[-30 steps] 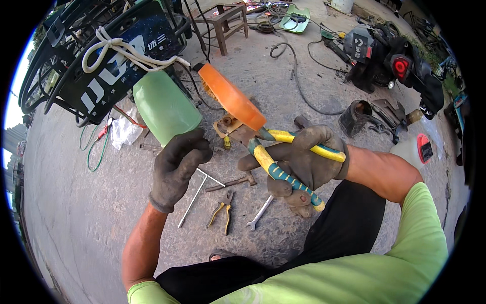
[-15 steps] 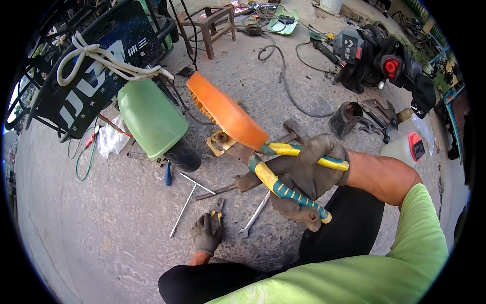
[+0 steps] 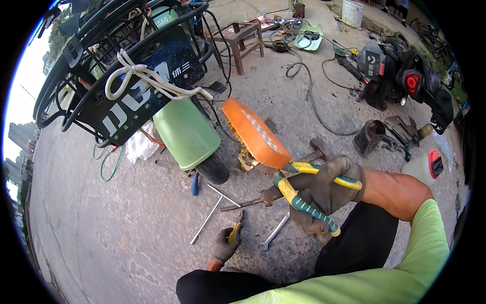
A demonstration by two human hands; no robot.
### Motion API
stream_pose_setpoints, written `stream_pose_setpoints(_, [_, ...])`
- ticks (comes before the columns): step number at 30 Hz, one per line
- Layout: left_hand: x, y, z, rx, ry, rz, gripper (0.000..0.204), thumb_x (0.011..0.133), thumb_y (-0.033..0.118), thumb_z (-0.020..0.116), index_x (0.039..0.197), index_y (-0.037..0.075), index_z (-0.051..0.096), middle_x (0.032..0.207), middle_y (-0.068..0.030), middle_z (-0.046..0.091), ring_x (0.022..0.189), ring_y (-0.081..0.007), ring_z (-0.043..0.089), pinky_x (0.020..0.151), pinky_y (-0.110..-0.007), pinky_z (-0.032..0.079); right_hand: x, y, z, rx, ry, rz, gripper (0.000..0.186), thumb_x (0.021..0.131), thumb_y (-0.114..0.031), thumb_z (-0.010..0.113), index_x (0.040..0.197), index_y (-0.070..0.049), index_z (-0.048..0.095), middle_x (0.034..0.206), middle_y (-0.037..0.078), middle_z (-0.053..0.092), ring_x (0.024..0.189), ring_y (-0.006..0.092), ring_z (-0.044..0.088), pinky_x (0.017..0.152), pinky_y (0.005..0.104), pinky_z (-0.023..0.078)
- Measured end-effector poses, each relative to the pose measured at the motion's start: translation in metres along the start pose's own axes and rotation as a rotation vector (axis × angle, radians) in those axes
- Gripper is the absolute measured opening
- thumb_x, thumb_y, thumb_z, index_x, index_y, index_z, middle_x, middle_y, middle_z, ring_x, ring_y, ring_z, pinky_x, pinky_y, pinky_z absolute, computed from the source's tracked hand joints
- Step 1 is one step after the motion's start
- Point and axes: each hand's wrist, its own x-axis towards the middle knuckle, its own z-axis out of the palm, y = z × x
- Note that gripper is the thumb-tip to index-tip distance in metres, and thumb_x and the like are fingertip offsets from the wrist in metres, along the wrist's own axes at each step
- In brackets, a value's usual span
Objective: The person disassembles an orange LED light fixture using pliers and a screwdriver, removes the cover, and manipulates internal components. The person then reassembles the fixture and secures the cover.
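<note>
My right hand (image 3: 331, 185), in a worn grey glove, is closed on long-handled pliers (image 3: 304, 202) with yellow and teal grips; the handles are spread apart. Their jaws are hidden behind an orange piece (image 3: 255, 137) with a rough, bristly-looking yellow underside. Whether the jaws grip that piece, I cannot tell. Low on the ground, my gloved left hand (image 3: 225, 248) is closed around small yellow-handled pliers (image 3: 234, 233), tip pointing away. Between my hands lies an open-ended spanner (image 3: 275, 232). A T-handle wrench (image 3: 206, 223) is just beyond my left hand, near a thin rusty bar (image 3: 240, 205).
A green rear mudguard (image 3: 187, 131) and black wheel (image 3: 212, 169) stand ahead left, under a black rack. Around lie a blue-handled screwdriver (image 3: 195, 183), a hammer (image 3: 320, 148), a dark metal cylinder (image 3: 368, 137) and hoses. A wooden stool (image 3: 240, 43) stands behind.
My left hand has closed on the yellow-handled pliers, which it was reaching over before. The whole view has shifted; the right hand still holds the long-handled pliers.
</note>
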Motion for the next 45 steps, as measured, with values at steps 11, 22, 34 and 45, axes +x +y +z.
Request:
stream_pose_setpoints(11, [-0.031,0.084,-0.072,-1.028,-0.607,0.019,0.053,0.093,0.012,0.068,0.138,-0.006,0.048,0.137,-0.0231,0.058,0.114,-0.0338,0.067,0.087,-0.045,0.059,0.006,-0.001,-0.004,0.009,0.01,0.027,0.089,0.095,-0.038,0.058,0.164,-0.004,0.012,0.124,0.026,0.059,0.106,0.0385,0.066,0.094,0.0646,0.051])
stream_pose_setpoints(22, [-0.055,0.213,-0.135,-0.034,-0.022,0.608,0.03,0.077,-0.003,0.076,0.107,-0.002,0.07,0.113,-0.0161,0.067,0.103,-0.0271,0.066,0.093,-0.038,0.053,0.003,0.0,-0.003,-0.015,0.021,0.041,0.089,0.094,-0.041,0.058,0.163,-0.003,0.017,0.119,0.027,0.059,0.097,0.0387,0.066,0.087,0.0618,0.052])
stream_pose_setpoints(34, [-0.041,0.299,-0.166,1.009,0.462,1.169,0.036,0.078,0.003,0.075,0.114,0.009,0.073,0.15,-0.0226,0.048,0.138,-0.0403,0.047,0.116,-0.056,0.034,0.008,0.003,0.014,-0.259,0.177,0.093,0.102,0.086,-0.048,0.062,0.159,0.006,0.014,0.099,0.029,0.059,0.089,0.0375,0.066,0.075,0.0604,0.061])
stream_pose_setpoints(45, [-0.045,0.309,-0.169,0.963,0.357,1.209,0.034,0.07,0.022,0.086,0.101,0.011,0.076,0.125,-0.0172,0.057,0.119,-0.0356,0.056,0.098,-0.051,0.045,0.007,0.007,-0.001,-0.068,0.035,0.144,0.088,0.096,-0.04,0.058,0.162,0.0,0.014,0.123,0.029,0.062,0.102,0.0399,0.069,0.086,0.0582,0.056])
